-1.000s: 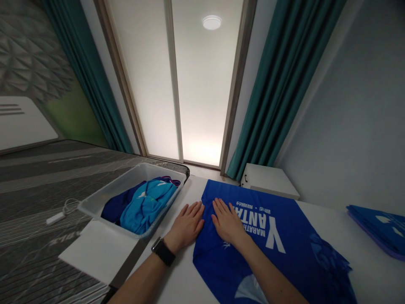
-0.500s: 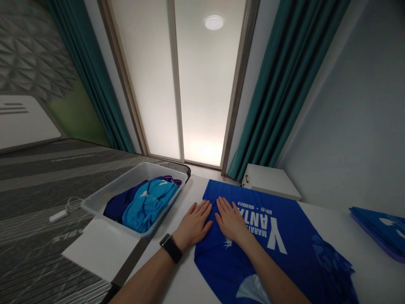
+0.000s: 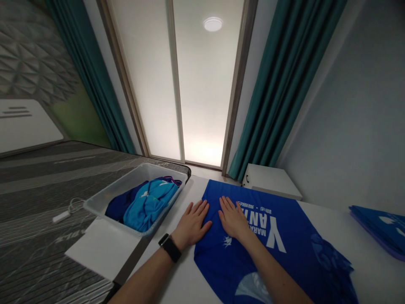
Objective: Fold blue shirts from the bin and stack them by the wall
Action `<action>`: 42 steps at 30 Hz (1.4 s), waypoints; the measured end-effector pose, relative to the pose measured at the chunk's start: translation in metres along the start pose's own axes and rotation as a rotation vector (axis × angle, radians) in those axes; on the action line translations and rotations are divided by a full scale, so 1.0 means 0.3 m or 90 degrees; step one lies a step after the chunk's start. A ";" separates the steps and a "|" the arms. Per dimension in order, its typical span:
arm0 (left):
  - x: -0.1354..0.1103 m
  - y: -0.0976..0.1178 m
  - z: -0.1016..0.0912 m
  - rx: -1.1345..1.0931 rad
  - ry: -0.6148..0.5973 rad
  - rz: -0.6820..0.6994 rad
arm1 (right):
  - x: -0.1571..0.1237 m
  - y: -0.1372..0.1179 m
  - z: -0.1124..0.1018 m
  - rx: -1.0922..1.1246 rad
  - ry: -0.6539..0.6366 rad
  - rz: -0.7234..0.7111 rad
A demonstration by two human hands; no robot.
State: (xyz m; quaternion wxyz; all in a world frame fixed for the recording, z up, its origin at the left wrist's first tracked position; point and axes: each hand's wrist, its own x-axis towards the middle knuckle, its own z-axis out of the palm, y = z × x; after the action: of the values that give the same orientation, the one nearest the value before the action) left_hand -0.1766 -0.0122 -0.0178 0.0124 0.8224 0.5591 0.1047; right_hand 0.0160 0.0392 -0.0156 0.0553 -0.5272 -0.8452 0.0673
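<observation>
A dark blue T-shirt (image 3: 294, 236) with white printed lettering lies spread on the white table (image 3: 180, 274). My left hand (image 3: 193, 224) rests flat at the shirt's left edge, fingers stretched out, partly over the bare tabletop. On the shirt, beside the lettering, my right hand (image 3: 233, 218) lies flat with its fingers extended, covering some of the print. Neither hand grips anything. The shirt's near edge runs out of the picture, and my right forearm hides part of it.
Left of the table, a translucent plastic bin (image 3: 114, 190) holds crumpled blue clothes (image 3: 152, 202). Folded blue garments (image 3: 379, 230) are stacked at the right. A small white cabinet (image 3: 272, 181) stands behind the table. A white cable adapter (image 3: 61, 216) lies on the dark patterned surface at left.
My hands have moved slightly apart: the left a little to the left, the right a little to the right across the shirt. The shirt looks almost unchanged.
</observation>
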 end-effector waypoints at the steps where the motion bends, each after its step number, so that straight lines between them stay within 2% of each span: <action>1: 0.000 0.001 -0.002 0.002 0.001 0.001 | 0.000 0.006 0.000 0.000 -0.003 0.002; 8: 0.032 0.071 -0.044 0.038 0.038 -0.003 | 0.006 0.078 -0.032 0.001 -0.022 0.036; 14: 0.101 0.140 -0.036 0.023 0.008 0.016 | 0.008 0.129 -0.029 -0.019 -0.008 0.074; 20: 0.108 0.129 0.013 0.020 -0.003 0.009 | 0.000 0.129 -0.005 -0.027 0.026 0.070; 25: 0.098 0.119 0.031 0.035 0.018 0.026 | -0.007 0.112 -0.032 -0.037 0.041 0.072; 29: 0.096 0.120 0.029 0.040 0.033 0.026 | -0.007 0.083 -0.056 -0.054 0.119 -0.004; 33: 0.095 0.118 0.031 0.026 0.025 0.016 | -0.004 0.069 -0.028 -0.027 0.066 -0.065; 36: 0.084 0.121 0.034 0.018 0.027 0.020 | -0.001 0.075 0.004 -0.019 0.026 -0.060; 42: 0.031 0.137 0.015 0.020 0.004 0.043 | 0.002 0.083 0.012 -0.008 0.019 -0.055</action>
State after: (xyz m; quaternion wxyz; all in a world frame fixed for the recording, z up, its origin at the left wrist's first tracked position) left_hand -0.1349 -0.0187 -0.0152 -0.0059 0.8406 0.5326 0.0985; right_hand 0.0371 0.0504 -0.0233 0.0674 -0.4913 -0.8668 0.0516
